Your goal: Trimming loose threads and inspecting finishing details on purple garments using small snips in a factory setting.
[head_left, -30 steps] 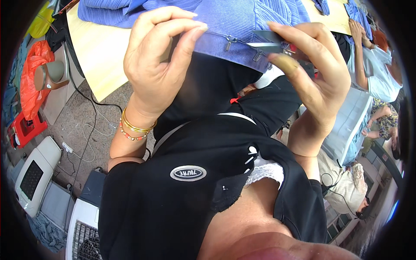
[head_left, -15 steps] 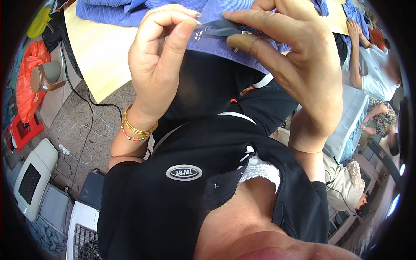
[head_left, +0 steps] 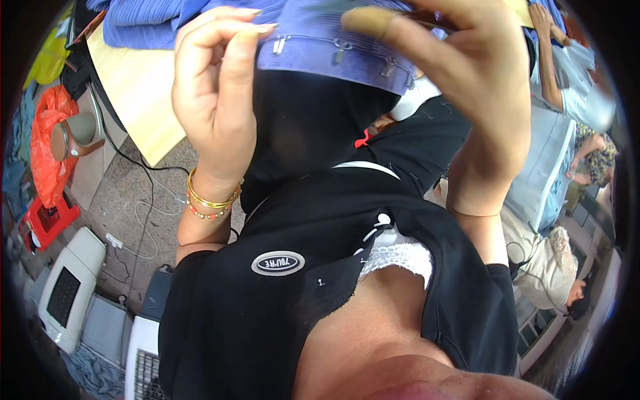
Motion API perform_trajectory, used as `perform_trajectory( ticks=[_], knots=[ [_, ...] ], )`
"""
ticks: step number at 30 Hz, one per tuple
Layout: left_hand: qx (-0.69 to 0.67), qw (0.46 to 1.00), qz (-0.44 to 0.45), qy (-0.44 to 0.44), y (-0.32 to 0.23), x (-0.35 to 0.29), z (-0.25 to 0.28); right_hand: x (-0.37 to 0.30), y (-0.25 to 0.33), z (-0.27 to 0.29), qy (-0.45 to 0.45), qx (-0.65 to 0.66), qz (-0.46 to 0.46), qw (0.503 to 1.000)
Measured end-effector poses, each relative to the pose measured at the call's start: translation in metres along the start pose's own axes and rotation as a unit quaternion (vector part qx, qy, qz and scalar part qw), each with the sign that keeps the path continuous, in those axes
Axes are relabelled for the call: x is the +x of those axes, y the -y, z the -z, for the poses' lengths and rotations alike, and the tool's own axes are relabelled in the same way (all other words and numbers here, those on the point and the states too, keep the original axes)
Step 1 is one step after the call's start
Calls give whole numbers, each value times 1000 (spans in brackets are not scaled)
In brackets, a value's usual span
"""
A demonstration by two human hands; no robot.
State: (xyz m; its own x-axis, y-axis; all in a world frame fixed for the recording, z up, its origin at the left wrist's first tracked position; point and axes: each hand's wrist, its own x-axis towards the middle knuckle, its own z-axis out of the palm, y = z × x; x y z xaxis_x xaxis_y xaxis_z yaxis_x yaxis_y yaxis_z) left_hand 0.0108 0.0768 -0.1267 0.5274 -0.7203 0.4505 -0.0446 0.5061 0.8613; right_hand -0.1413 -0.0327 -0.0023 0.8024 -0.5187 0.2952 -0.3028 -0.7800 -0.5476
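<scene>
Ribbed blue-violet fabric (head_left: pixel 307 63) hangs over the table's near edge in front of me, with small shiny clips (head_left: pixel 341 50) spaced along its border. My left hand (head_left: pixel 223 100) is at the left end of that border, thumb and forefinger pinched together beside one clip; anything between the fingertips is too small to make out. Above the fabric, further right, my right hand (head_left: pixel 477 80) grips a pair of thread snips (head_left: pixel 327 7), blurred and partly cut off by the top edge. A tan cover wraps one of its digits.
The pale wooden table (head_left: pixel 137 93) lies at the left. Beyond it are a red plastic bag (head_left: pixel 50 143), a red crate (head_left: pixel 50 220) and cables on the floor. A grey-covered bin (head_left: pixel 543 173) stands at right, with other people (head_left: pixel 590 73) beyond.
My left hand has moved left, away from the snips. The right hand has lifted the snips toward the top edge, and the clips along the fabric now show.
</scene>
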Motion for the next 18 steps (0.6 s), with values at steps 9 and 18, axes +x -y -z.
perform_trajectory(
  ticks=[9, 18],
  knots=[
    [301, 929, -181, 113, -16, 6, -15, -54, -19, 10, -144, 116, -183, 966],
    [342, 912, -157, 162, -18, 14, -6, -84, -44, 4, -126, 100, -125, 979]
  ],
)
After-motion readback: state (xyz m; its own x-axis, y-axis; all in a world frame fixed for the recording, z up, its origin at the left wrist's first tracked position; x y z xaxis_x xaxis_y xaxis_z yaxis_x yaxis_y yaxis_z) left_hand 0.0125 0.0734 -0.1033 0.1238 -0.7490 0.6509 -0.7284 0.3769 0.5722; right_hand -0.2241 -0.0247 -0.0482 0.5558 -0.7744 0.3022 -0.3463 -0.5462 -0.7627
